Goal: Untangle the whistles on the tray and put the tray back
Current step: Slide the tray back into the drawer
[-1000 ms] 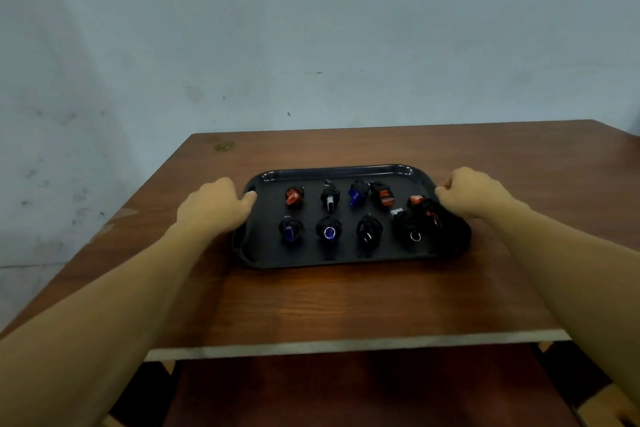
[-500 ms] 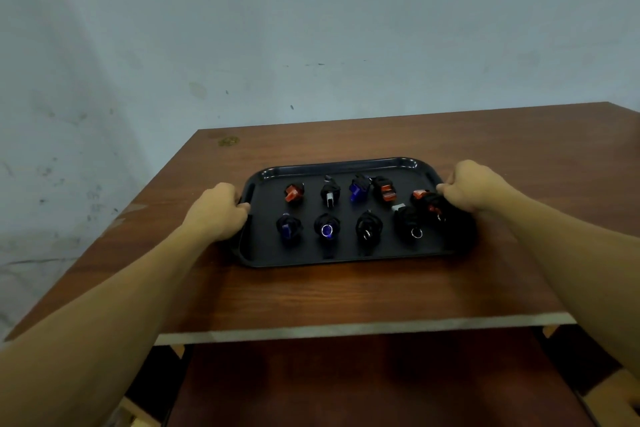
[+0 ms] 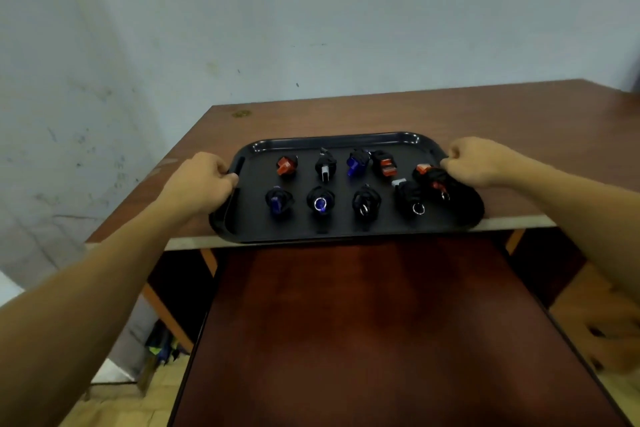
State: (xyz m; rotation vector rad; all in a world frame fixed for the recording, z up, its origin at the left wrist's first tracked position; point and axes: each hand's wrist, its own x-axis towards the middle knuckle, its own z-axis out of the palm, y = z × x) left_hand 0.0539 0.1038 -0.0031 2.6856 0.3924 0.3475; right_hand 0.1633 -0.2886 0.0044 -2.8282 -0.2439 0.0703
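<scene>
Wall [image 3: 311, 10]: pale blue-grey, scuffed and marked, fills the upper half of the view.

Table [image 3: 346, 111]: brown wood top with a light front edge; a darker reddish lower surface [image 3: 363, 340] sits below and in front of it.

Tray [image 3: 332, 225]: black, rectangular, rounded corners. It lies at the near edge of the table, its front rim projecting just past that edge.

Left hand [image 3: 201, 184]: fingers curled around the tray's left rim, gripping it. Right hand [image 3: 474, 159]: fingers curled in a fist at the tray's right rim, gripping it; the fingertips themselves are hidden.

Whistles, each with black cord wound about it, in two rows on the tray. Back row, left to right: red whistle [image 3: 286, 165], black whistle [image 3: 325, 166], blue whistle [image 3: 356, 161], a second red one [image 3: 385, 163]. Front row: blue one [image 3: 278, 201], one with a blue-lit ring [image 3: 320, 203], one with a metal ring [image 3: 365, 204], another ringed one [image 3: 410, 198]. A further red bundle [image 3: 433, 178] lies touching that last one, just beside the right hand.
</scene>
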